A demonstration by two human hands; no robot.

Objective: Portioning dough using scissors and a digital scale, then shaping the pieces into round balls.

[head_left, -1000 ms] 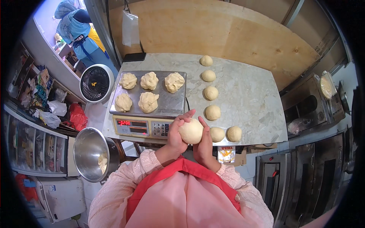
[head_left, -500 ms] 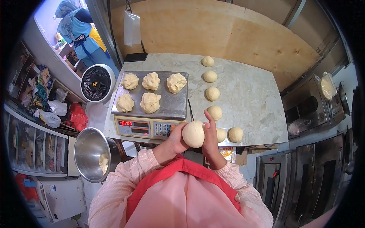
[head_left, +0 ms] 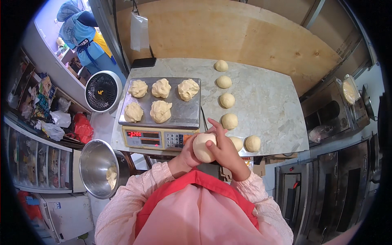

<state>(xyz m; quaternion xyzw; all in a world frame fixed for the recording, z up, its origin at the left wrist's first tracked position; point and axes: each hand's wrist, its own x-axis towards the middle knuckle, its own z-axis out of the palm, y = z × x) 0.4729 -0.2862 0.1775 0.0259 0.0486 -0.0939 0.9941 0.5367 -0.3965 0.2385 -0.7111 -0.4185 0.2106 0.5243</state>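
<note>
In the head view, one smooth, round, cream-coloured dough ball (head_left: 202,149) was held between the left hand (head_left: 187,155) and the right hand (head_left: 228,150), at the front edge of the grey marble-patterned worktop (head_left: 269,102). The grip was closed on it from both sides: the ball was cupped by the left hand and pressed by the right thumb, with the right fingers extended past it. Six smooth, pale dough balls (head_left: 223,82) were counted on the worktop, four in a column and two near the front edge; the left one of those two was partly covered by the right hand. Five rough, lumpy dough pieces (head_left: 161,111) were carried by one beige digital scale with a flat metal plate (head_left: 181,113), three behind and two in front. One dough scrap (head_left: 111,177) was contained in one round, shiny metal bowl (head_left: 92,163). Most of the left fingers were hidden behind the held ball. One co-worker in a light blue top (head_left: 83,41) was partly cut off at the upper left, the hands out of sight.
</note>
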